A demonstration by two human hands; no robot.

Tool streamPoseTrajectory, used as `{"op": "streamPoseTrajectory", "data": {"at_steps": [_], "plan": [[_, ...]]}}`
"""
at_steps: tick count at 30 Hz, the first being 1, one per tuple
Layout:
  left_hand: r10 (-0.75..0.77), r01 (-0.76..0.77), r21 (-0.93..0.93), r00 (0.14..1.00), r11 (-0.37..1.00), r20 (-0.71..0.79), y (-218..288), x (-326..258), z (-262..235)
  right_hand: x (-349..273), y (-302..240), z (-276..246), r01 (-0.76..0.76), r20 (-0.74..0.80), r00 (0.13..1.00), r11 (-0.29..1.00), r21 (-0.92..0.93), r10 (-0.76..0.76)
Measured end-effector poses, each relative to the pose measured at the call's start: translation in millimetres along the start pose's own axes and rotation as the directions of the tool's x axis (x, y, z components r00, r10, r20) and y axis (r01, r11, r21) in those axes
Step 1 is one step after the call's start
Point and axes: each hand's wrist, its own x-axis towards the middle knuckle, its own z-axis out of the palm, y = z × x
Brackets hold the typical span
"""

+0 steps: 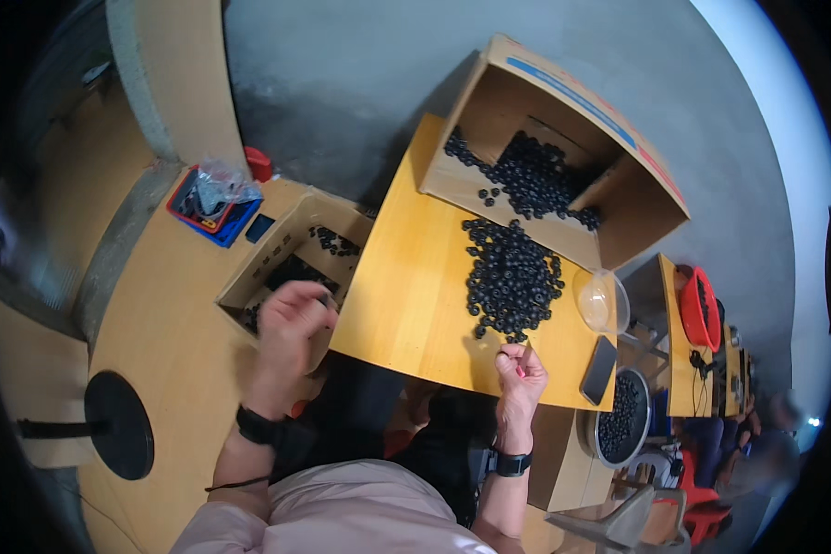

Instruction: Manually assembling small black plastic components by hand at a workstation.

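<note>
A loose pile of small black round parts [512,282], some with a hole in the middle, lies on the yellow table [397,305]. My right hand [522,377] is pinched at the table's front edge, just below the pile. Something small and dark shows at its fingertips, too small to name. Off the table's left edge, my left hand [291,323] is closed, with a small black part [325,300] between thumb and fingers. It hovers over an open cardboard box [249,268] on the floor that holds more black parts.
A large cardboard box [637,198] lies on its side at the table's back, black parts spilling out. At the right are a clear plastic bowl [609,300], a phone [598,371] and a metal basin [623,415] of black parts. A blue and red crate [214,208] stands far left.
</note>
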Motion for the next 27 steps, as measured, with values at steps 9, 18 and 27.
{"op": "streamPoseTrajectory", "data": {"at_steps": [9,18,27], "plan": [[-0.248,0.293,0.023,0.764,0.956,0.595,7,-44,90,-55,-57,39,0.296,0.242,0.896,0.907,0.299,-0.372],[-0.240,0.396,-0.091,0.707,0.914,0.665,-1,-60,114,-68,-64,25,0.453,0.229,0.843,0.872,0.188,-0.487],[-0.200,0.312,-0.052,0.720,0.949,0.665,-3,-62,114,-71,-73,16,0.599,0.276,0.776,0.799,-0.044,-0.567]]}}
